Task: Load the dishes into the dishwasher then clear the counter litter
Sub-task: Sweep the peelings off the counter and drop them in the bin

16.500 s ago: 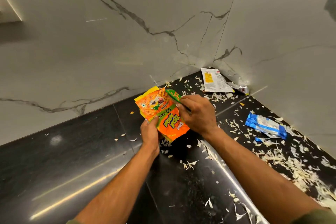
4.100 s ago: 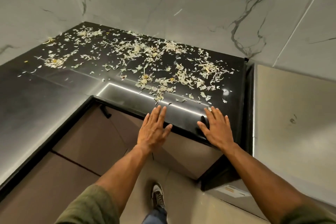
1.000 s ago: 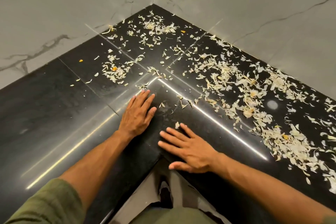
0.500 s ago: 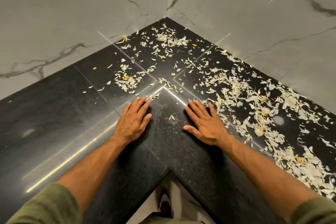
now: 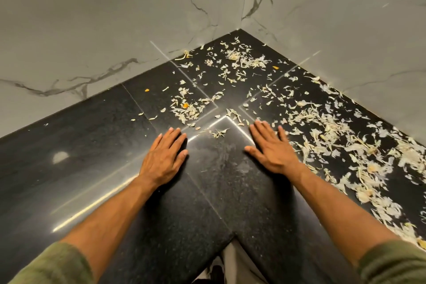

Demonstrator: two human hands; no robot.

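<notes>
Both hands laid flat on black corner desk, scraps spread beyond them.

L hand [image 5: 164, 158] is pressed palm-down on the desk [image 5: 92, 145] near its inner front corner, fingers straight & close together, grip wide, nothing held. R hand [image 5: 273, 150] is laid flat the same way just to the right, fingers straight, thumb out, grip wide, nothing held. Pale veg scraps [image 5: 322, 136] are scattered from the back corner along the right wing of the desk, thickest toward the right edge; R fingertips are touching the edge of that litter. A small clump [image 5: 217, 132] is seen between the two hands. Few orange bits [image 5: 146, 90] lie toward the back edge. Marble walls [image 5: 115, 18] are met at the back corner. Green sleeves [image 5: 55, 265] are seen at the bottom.
</notes>
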